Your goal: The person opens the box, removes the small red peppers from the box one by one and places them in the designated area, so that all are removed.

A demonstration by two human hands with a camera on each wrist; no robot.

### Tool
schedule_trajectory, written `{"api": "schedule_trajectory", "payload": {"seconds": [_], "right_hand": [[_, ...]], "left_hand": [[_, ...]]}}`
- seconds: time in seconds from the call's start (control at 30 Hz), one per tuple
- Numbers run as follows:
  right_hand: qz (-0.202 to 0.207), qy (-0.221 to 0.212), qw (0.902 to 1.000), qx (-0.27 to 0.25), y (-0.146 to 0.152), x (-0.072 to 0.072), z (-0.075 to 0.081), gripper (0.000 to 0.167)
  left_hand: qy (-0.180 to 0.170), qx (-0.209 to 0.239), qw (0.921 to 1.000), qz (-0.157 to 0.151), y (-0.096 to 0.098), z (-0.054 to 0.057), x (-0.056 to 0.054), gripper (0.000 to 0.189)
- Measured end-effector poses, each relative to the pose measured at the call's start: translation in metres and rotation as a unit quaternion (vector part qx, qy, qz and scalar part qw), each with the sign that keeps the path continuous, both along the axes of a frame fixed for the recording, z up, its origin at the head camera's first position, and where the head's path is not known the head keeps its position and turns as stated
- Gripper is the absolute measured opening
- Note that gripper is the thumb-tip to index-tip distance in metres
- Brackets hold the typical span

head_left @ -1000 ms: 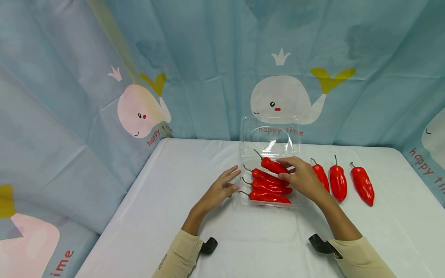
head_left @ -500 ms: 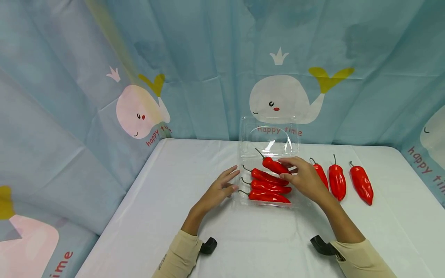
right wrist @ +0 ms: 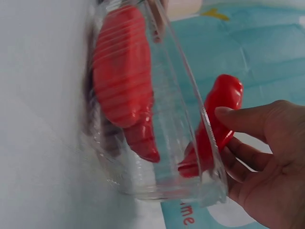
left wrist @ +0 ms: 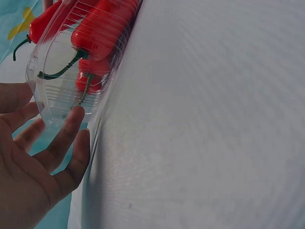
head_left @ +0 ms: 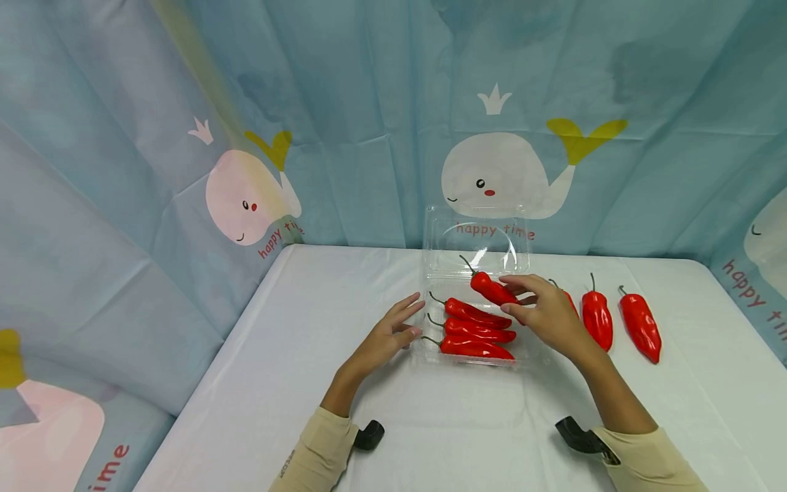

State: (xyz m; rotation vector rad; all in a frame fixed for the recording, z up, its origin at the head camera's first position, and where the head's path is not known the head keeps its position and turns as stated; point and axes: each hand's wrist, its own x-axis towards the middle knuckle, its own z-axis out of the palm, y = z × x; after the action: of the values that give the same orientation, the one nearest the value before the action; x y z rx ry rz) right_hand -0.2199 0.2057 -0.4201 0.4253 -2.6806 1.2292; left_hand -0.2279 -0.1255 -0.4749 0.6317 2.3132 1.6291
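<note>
Clear box: probably light, flexible; steady its rim.
Your left hand: fingers spread at its side.
Your right hand: pinching the pepper.
Pepper: tilted over the box; likely light, slippery; grip mid-body.
Stem: looks fragile; avoid.

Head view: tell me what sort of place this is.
Probably a makeshift recording booth: a whale-print curtain hangs behind and beside a white-covered table, and black fittings, perhaps camera mounts, stick out at both sleeves. I can't tell what building it's in.
</note>
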Motion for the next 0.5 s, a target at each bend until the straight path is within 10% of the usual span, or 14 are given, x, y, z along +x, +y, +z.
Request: {"api": "schedule_trajectory", "payload": {"seconds": [0.5], "right_hand": [[-0.045,-0.022,0.9983,-0.030,0.034,0.005,0.016,0.059]], "left_hand": [[-0.003,0.002,1.0000,-0.001,0.000,-0.001,0.000,0.058]]}}
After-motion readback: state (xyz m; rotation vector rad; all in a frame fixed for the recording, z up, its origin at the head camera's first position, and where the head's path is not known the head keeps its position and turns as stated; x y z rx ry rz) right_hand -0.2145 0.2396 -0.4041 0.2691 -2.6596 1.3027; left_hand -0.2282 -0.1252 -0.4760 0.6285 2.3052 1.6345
